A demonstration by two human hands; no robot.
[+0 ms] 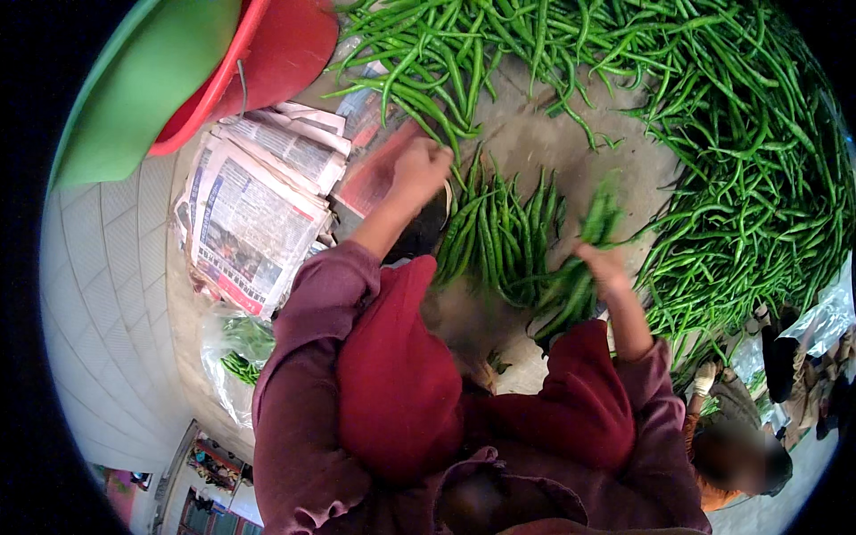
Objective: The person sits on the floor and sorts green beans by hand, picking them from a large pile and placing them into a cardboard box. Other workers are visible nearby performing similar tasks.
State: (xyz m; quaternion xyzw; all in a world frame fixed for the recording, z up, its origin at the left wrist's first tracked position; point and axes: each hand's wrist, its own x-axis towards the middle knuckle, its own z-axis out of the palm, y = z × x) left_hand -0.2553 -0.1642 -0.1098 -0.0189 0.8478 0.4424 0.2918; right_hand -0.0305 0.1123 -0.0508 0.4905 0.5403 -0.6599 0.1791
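My right hand [605,267], blurred, is closed around a bunch of long green chili peppers [598,217] in front of my right knee. My left hand [421,167] reaches past my left knee with its fingers curled. Its fingertips are beside the ends of loose green chili peppers [461,87]; whether they pinch one is unclear. Between the hands, a row of chili peppers [498,234] lies on the floor, aligned roughly side by side.
A large heap of green chili peppers [742,200] curves around the front and right. A stack of newspapers [251,221] lies at left, below a red bucket [287,60] and a green container [147,93]. A clear plastic bag [227,394] holds peppers. Another person's gloved hand [705,378] is at lower right.
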